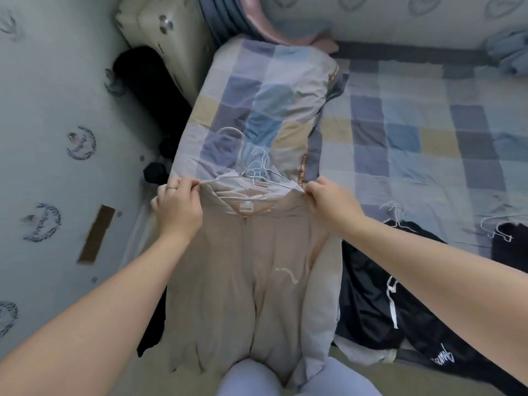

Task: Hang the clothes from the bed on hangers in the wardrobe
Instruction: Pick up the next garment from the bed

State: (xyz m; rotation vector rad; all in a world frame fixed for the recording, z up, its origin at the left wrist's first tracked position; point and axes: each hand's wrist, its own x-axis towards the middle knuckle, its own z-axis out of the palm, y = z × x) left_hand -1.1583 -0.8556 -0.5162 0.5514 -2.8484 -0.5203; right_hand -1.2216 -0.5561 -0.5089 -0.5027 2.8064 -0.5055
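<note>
One rumpled checked bedcover (400, 132) carries a soft beige zip-front jacket (228, 281), laid flat at the bed's near edge. At its shoulders the left hand (178, 208) and right hand (328, 205) each pinch the fabric, fingers curled tight together; thin white wire hangers (257, 170) tangle at its collar.

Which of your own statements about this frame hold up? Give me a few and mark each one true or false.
1. The left hand and right hand each grip the beige jacket near a shoulder. True.
2. The jacket's zip is fully open. False: it is closed up to the collar.
3. White wire hangers lie at the jacket's collar. True.
4. The left hand has bare fingers. False: a ring sits on one finger.
</note>
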